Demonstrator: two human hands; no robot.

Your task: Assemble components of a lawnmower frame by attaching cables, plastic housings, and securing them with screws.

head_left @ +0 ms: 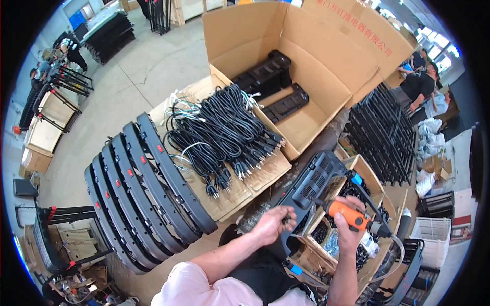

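My right hand [348,227] is wrapped round an orange power screwdriver [347,215], with a hose or cord trailing from its rear. The driver's dark nose points left and lies over a long black plastic housing [314,186] with vent slots. Whether its tip touches the housing cannot be made out. Close to the housing's left side, my left hand [275,224] is closed, with something small and dark between the fingers. Below the driver, wooden bins [367,176] hold many small dark parts.
Bundled black power cords [219,127] lie on cardboard [273,176] ahead. An open cardboard box [326,97] behind them holds black plastic parts [286,104]. Several curved black frames [171,176] with red switches stand left. Stacked black frames [383,132] are at right, with people [421,84] beyond.
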